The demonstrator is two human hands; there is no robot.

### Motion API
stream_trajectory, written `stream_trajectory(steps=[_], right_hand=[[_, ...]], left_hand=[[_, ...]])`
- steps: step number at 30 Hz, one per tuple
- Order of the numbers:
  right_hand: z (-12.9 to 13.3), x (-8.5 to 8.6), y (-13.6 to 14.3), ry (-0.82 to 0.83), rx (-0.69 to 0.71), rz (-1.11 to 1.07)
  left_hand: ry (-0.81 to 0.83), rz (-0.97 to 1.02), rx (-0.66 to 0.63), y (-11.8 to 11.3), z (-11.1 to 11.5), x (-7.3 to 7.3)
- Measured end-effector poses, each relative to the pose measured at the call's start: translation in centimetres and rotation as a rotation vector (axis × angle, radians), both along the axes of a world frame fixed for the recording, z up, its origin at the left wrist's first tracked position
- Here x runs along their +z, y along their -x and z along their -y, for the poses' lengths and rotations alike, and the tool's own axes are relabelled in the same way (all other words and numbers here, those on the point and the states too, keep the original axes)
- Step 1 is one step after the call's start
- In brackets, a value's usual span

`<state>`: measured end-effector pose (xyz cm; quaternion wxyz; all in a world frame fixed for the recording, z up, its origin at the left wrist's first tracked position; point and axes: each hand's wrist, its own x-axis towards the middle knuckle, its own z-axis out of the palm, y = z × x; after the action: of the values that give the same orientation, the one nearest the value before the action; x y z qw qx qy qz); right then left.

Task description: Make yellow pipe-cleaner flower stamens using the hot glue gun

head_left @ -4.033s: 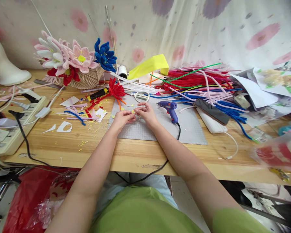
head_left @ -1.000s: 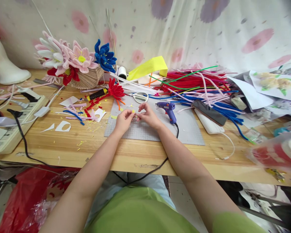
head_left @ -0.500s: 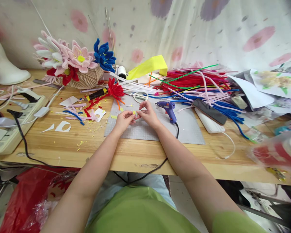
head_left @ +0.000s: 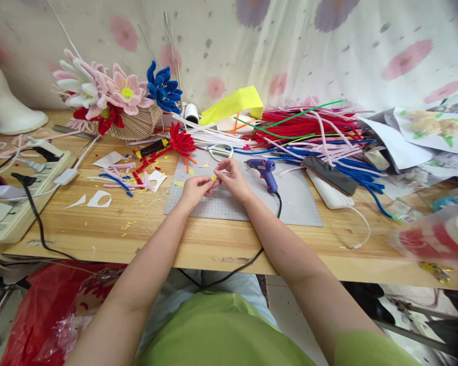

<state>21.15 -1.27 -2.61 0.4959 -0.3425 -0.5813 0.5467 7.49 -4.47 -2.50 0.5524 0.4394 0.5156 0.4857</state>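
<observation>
Over the grey cutting mat (head_left: 297,208), my left hand (head_left: 197,190) and my right hand (head_left: 232,179) meet fingertip to fingertip. Both are pinched on a small yellow piece (head_left: 214,177), mostly covered by the fingers. To the right of my right hand lies a purple glue gun (head_left: 265,173) with a black cable. White-handled scissors (head_left: 221,152) rest just behind the hands. A red fuzzy flower (head_left: 181,145) with orange stem ends is behind my left hand, and yellow scraps (head_left: 179,183) lie beside it.
Coloured fuzzy stems (head_left: 309,127) are heaped at the back. A phone (head_left: 330,175) lies on a white power bank at the right, near a red-and-white cup (head_left: 435,236). Left are scraps, a power strip (head_left: 30,203) and fuzzy flowers (head_left: 126,92) before a curtain.
The fingertips have shifted slightly around the yellow piece, which now shows as a narrower bit between them. The arms and the things on the table have stayed put.
</observation>
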Motion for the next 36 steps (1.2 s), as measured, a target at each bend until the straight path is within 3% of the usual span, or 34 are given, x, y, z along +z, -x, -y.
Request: stream_trajectory(steps=[11,21,28,36], right_hand=[[0.09,-0.16,0.32,0.076,0.028,0.003],[-0.46,-0.18,-0.03,0.076,-0.009,0.016],[-0.40,-0.10,0.05,0.102,0.014,-0.034],[-0.41,-0.16,-0.05,0.157,-0.118,-0.161]], left_hand=[[-0.153,-0.221,0.013,0.51,-0.13,-0.75],[-0.069,-0.047,-0.011,0.59,-0.27,-0.27],[-0.116,-0.149,-0.004,0.40,-0.47,-0.70],[-0.169,-0.219,0.071,0.90,-0.42,-0.59]])
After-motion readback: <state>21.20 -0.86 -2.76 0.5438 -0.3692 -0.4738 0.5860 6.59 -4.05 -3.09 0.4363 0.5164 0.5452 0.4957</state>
